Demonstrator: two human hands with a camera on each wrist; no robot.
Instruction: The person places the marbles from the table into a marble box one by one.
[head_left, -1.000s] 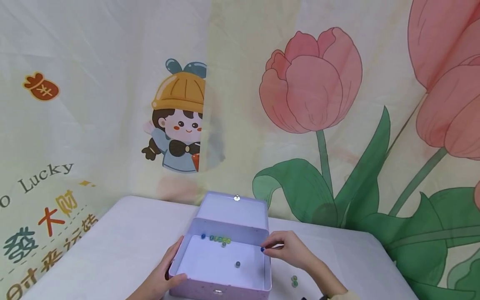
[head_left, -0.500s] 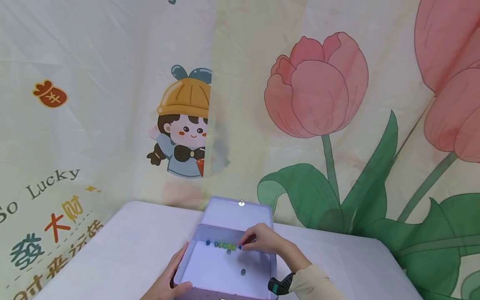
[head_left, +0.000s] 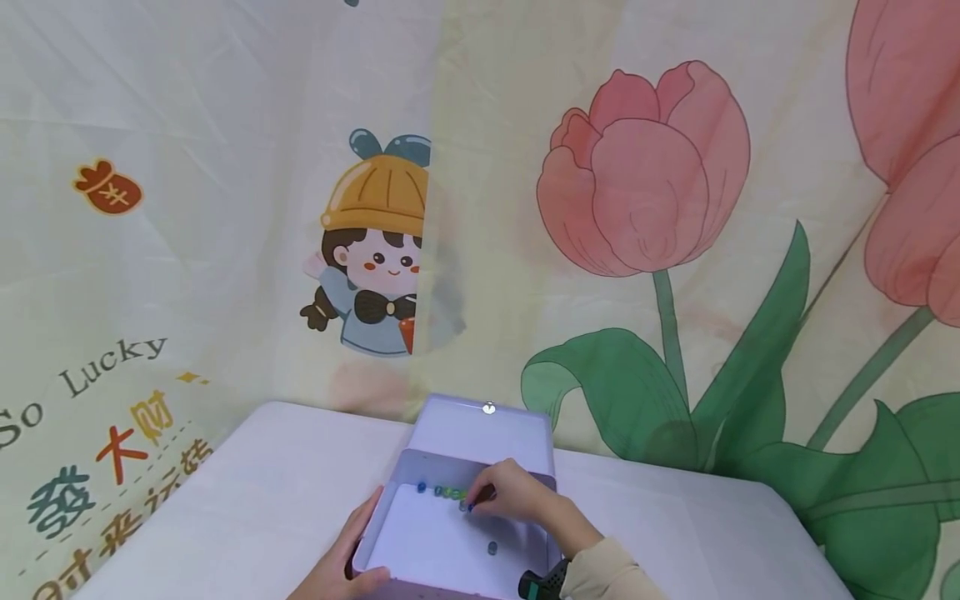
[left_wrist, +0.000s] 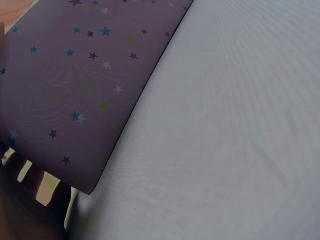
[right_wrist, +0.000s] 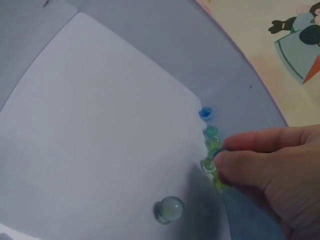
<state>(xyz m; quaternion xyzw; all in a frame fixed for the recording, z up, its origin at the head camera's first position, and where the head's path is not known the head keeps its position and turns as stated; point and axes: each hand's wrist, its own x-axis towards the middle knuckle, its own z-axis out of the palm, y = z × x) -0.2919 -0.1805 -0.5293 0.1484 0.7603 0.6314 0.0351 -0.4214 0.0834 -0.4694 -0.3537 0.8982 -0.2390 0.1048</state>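
Note:
My right hand [head_left: 513, 497] is inside the open tin box [head_left: 420, 546], pinching a dark blue marble [right_wrist: 218, 152] between thumb and fingertips. It is right at a row of marbles along the back wall, and the fingers partly cover the row. A blue marble [right_wrist: 206, 113] sits at the row's far-left end, with a teal marble [right_wrist: 211, 131] and greenish ones beside it. A clear greyish marble [right_wrist: 171, 208] lies apart on the box floor. My left hand [head_left: 341, 560] grips the box's front left corner, thumb over the rim and fingers along the side.
The box lid [head_left: 480, 435] stands tipped back on the far side, with a metal clasp at its top. Stars cover the purple outer wall [left_wrist: 90, 90]. A white table [head_left: 675, 533] lies under everything, and a printed curtain [head_left: 480, 250] hangs behind it.
My right hand has carried the dark blue marble from the box's right rim leftward to the row, then slightly down. The left hand keeps its grip. The head view has shifted a little.

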